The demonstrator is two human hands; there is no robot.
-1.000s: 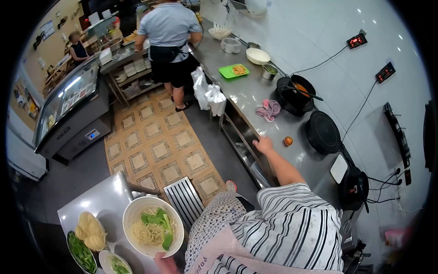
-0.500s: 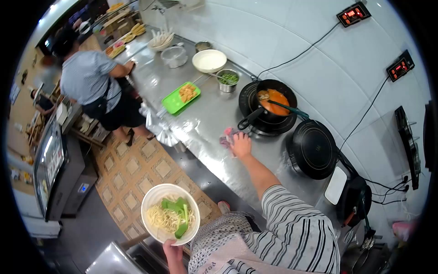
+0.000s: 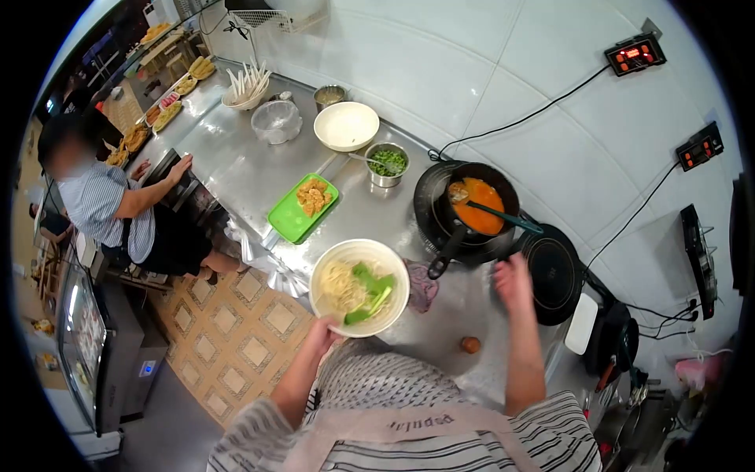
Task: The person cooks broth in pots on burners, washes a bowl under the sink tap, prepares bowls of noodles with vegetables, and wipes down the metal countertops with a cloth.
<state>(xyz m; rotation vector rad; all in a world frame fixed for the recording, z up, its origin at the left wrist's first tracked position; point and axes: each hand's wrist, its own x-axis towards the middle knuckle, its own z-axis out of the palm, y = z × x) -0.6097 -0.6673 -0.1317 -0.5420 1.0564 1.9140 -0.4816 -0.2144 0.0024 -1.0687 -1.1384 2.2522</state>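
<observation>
My left hand (image 3: 321,334) grips the rim of a white bowl (image 3: 317,271) by its lower left side. Pale noodles (image 3: 343,293) and green leaves (image 3: 373,293) lie in it. My right hand (image 3: 514,281) is smeared by motion, so its fingers are unclear; it is left of an upturned black pan (image 3: 553,274). Above it, a dark green-handled utensil (image 3: 503,215) rests in a black pan of orange sauce (image 3: 484,223) on a burner (image 3: 431,206). A crumpled purple cloth (image 3: 423,288) lies on the counter just right of the bowl.
On the steel counter (image 3: 236,177) are a green tray (image 3: 291,222) of orange-brown food, a steel pot of chopped greens (image 3: 385,179), a cream bowl (image 3: 346,126) and a clear tub (image 3: 277,122). A small brown round thing (image 3: 470,344) sits nearer me. A co-worker (image 3: 106,197) stands at left.
My right hand has let go of the cloth and moved right. The bowl in my left hand has come up and right, over the counter edge. The co-worker has turned.
</observation>
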